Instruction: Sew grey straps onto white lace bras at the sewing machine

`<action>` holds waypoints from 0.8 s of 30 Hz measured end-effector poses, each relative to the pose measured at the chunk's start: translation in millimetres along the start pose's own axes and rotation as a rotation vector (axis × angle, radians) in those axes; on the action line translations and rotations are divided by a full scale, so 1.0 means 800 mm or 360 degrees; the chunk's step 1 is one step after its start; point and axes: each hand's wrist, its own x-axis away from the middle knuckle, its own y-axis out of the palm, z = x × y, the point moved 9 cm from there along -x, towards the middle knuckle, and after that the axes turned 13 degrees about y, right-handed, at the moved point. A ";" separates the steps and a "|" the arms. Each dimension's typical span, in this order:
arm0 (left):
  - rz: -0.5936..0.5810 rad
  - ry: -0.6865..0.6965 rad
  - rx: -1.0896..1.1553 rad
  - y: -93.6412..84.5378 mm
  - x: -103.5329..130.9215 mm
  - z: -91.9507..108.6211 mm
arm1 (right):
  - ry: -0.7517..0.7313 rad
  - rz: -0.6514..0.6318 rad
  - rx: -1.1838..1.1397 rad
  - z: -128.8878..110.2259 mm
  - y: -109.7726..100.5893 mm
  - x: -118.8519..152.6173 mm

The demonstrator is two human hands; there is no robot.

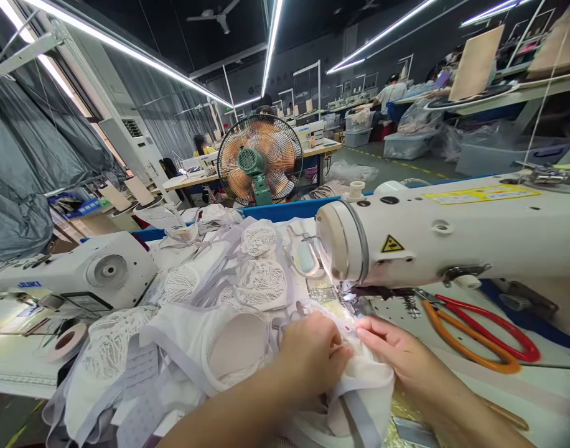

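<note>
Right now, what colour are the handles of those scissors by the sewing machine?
One handle of the scissors is red, the other orange, seen in the head view.

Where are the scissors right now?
In the head view, the scissors with red and orange handles lie flat on the table on the right side, just below the sewing machine arm and beyond the right hand.

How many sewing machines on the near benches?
2. One sewing machine stands at right, its head over the white fabric pinched by the left hand and right hand. A second machine sits at left. More far behind may be hidden.
</note>
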 end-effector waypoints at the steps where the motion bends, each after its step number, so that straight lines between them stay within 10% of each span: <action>1: 0.0076 0.0007 0.0026 -0.005 0.000 0.001 | -0.0007 0.0023 0.0005 -0.001 -0.001 0.000; 5: 0.0287 0.0009 0.0376 -0.014 -0.001 -0.004 | -0.0041 0.0075 0.0050 -0.004 -0.002 0.001; 13: -0.0173 -0.0499 0.1664 0.055 -0.004 -0.029 | -0.0228 0.0275 0.0212 -0.007 -0.009 0.003; 24: -0.0216 -0.0744 0.1848 0.061 0.001 -0.030 | -0.1163 0.0488 0.1546 -0.050 0.015 0.035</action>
